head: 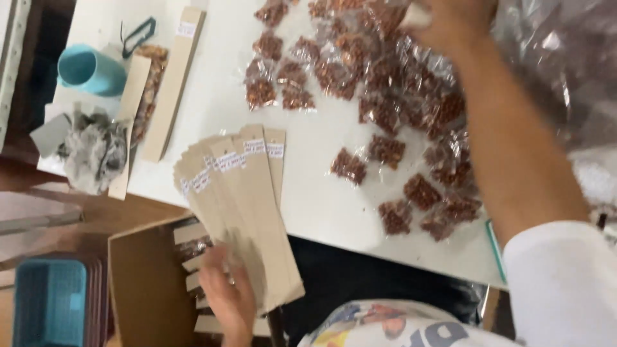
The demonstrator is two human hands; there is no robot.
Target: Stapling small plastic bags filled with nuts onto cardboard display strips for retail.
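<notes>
Left grip (226, 297) fans kraft sleeves (241, 205), long axes pointing away.

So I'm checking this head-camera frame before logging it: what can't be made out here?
- Right hand: fingers cut off by the top edge; what it grips among the small nut packets is unclear.
- Left hand: partly behind the fanned kraft sleeves.
- Cardboard box: contents mostly hidden by the hand and sleeves.
- Sleeve labels: too small and blurred.

The right hand (450, 19) runs off the top edge, fingers out of sight; the left hand (226, 297) is motion-blurred, its fingertips tucked behind the fanned paper sleeves (241, 205), labels too small to tell
</notes>
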